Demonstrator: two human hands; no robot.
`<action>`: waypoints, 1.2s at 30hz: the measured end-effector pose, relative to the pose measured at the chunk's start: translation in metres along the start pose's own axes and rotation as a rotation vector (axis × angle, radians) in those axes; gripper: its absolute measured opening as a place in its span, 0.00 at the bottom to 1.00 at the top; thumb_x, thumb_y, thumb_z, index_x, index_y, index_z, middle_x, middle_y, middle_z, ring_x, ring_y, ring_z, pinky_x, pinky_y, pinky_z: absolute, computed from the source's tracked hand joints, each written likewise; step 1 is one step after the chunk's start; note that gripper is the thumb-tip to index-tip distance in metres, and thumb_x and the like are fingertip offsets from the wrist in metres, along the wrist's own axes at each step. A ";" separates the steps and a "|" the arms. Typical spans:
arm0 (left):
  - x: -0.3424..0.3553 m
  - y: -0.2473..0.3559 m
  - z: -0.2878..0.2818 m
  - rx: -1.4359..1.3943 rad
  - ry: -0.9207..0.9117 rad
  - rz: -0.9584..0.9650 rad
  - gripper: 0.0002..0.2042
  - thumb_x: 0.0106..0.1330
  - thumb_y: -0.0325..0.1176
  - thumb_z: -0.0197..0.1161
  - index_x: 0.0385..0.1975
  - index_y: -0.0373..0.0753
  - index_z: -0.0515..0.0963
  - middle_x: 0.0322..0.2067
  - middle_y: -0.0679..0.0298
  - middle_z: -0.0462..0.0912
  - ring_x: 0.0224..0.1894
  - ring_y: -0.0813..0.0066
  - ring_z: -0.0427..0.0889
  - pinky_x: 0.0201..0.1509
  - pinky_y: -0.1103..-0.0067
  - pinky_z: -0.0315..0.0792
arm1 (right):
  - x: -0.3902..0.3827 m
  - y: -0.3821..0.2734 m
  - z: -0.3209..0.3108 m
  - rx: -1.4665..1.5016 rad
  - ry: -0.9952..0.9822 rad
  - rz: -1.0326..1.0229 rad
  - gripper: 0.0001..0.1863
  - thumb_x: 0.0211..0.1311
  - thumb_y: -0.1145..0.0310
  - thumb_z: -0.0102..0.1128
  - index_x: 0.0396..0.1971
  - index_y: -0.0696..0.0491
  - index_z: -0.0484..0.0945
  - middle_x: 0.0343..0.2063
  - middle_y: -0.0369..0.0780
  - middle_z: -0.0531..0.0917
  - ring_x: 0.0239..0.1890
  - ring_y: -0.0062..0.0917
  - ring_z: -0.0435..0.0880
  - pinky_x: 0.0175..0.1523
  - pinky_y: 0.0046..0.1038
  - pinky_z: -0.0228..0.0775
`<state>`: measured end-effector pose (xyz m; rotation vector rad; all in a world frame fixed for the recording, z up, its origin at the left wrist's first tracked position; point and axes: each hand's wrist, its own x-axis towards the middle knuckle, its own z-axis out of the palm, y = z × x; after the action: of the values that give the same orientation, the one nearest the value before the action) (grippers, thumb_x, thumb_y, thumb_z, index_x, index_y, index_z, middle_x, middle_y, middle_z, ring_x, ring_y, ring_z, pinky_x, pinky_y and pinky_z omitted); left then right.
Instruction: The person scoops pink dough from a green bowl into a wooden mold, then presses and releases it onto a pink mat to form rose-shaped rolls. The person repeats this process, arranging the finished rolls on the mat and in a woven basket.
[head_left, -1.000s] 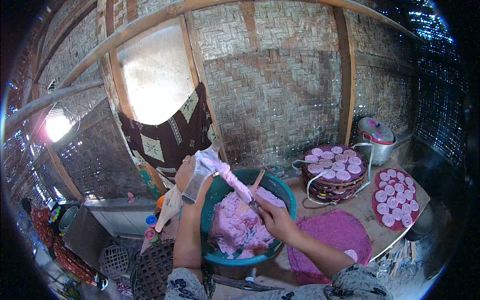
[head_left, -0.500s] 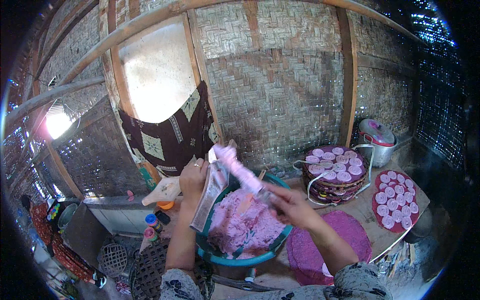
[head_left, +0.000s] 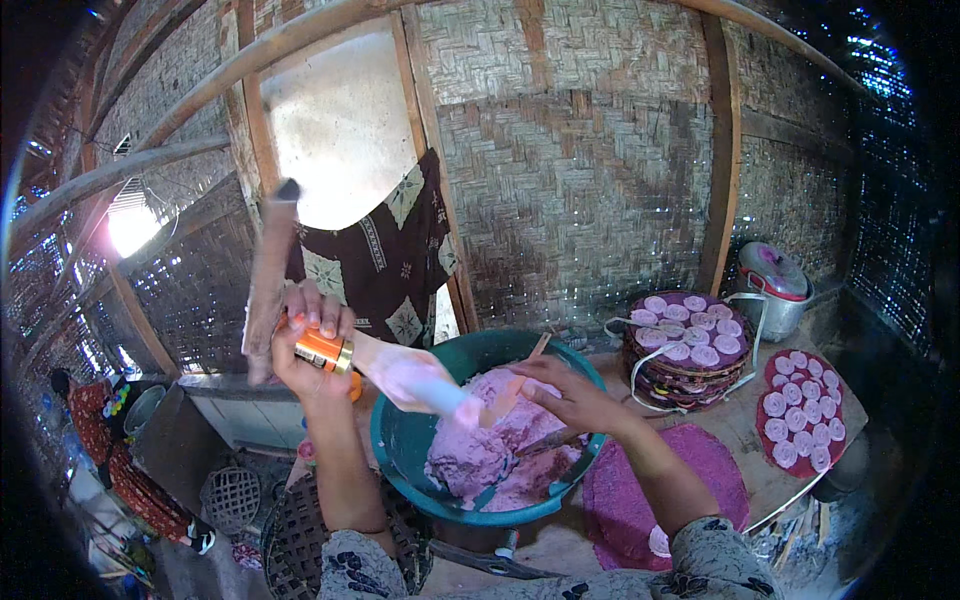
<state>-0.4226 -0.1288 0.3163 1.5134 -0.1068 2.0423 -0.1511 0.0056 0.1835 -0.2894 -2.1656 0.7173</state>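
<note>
My left hand (head_left: 313, 348) is raised left of a teal basin (head_left: 400, 470), closed round an orange cylinder (head_left: 320, 350) with a gold rim. A motion-smeared wooden bar (head_left: 268, 285) stands up beside the same hand. From the cylinder a pale wooden piece (head_left: 385, 365) slants down to a blurred, pink-smeared end over the basin. Inside the basin lies a mound of pink dough (head_left: 468, 455). My right hand (head_left: 575, 395) is over the dough, its fingers closed about a wooden spatula (head_left: 503, 397). A dark flat piece lies on the dough under that hand.
Right of the basin are a purple round mat (head_left: 665, 485), a tied stack of trays (head_left: 690, 365) topped with pink coils, a red mat (head_left: 800, 410) with more coils and a lidded pot (head_left: 775, 290). A woven basket (head_left: 290, 535) stands at near left. Another person (head_left: 125, 470) is far left.
My left hand has moved left and down with the wooden tool, which is turned differently. My right hand has let go of the dough-coated rod and taken the spatula. The view has shifted slightly.
</note>
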 end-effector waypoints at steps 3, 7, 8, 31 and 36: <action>-0.019 -0.020 0.004 -0.371 0.060 -0.186 0.07 0.55 0.34 0.57 0.25 0.44 0.65 0.26 0.68 0.69 0.29 0.77 0.69 0.31 0.77 0.64 | 0.001 -0.055 0.037 1.342 -0.297 0.565 0.38 0.60 0.31 0.39 0.55 0.50 0.68 0.38 0.42 0.77 0.38 0.29 0.76 0.44 0.37 0.72; -0.049 -0.067 0.023 -0.252 0.352 -0.359 0.08 0.55 0.36 0.57 0.32 0.42 0.70 0.35 0.64 0.76 0.41 0.72 0.74 0.39 0.73 0.69 | -0.055 -0.049 0.053 2.158 -0.690 0.635 0.43 0.57 0.26 0.34 0.54 0.51 0.65 0.31 0.46 0.75 0.17 0.24 0.71 0.17 0.23 0.64; -0.061 -0.068 0.014 -0.227 0.344 -0.404 0.12 0.57 0.36 0.57 0.40 0.41 0.72 0.42 0.64 0.77 0.49 0.69 0.72 0.48 0.70 0.69 | -0.069 -0.064 0.043 2.168 -0.604 0.733 0.42 0.56 0.25 0.33 0.51 0.50 0.66 0.26 0.43 0.74 0.13 0.21 0.66 0.12 0.20 0.58; -0.173 -0.182 0.121 1.671 -0.682 -0.294 0.06 0.53 0.37 0.62 0.31 0.50 0.78 0.37 0.67 0.81 0.45 0.66 0.75 0.56 0.59 0.63 | -0.210 -0.037 -0.119 0.976 0.315 0.719 0.32 0.66 0.34 0.28 0.40 0.50 0.66 0.18 0.31 0.66 0.12 0.13 0.58 0.16 0.19 0.50; -0.197 -0.199 0.144 1.244 -0.497 -0.762 0.13 0.56 0.39 0.63 0.38 0.42 0.78 0.32 0.56 0.83 0.31 0.62 0.82 0.42 0.69 0.74 | -0.222 -0.038 -0.158 0.230 0.318 0.472 0.37 0.67 0.37 0.33 0.59 0.55 0.60 0.20 0.35 0.69 0.17 0.19 0.66 0.22 0.27 0.60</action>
<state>-0.1662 -0.1022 0.1362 2.1866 1.5317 0.9898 0.1141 -0.0583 0.1441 -0.7534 -1.7058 1.0912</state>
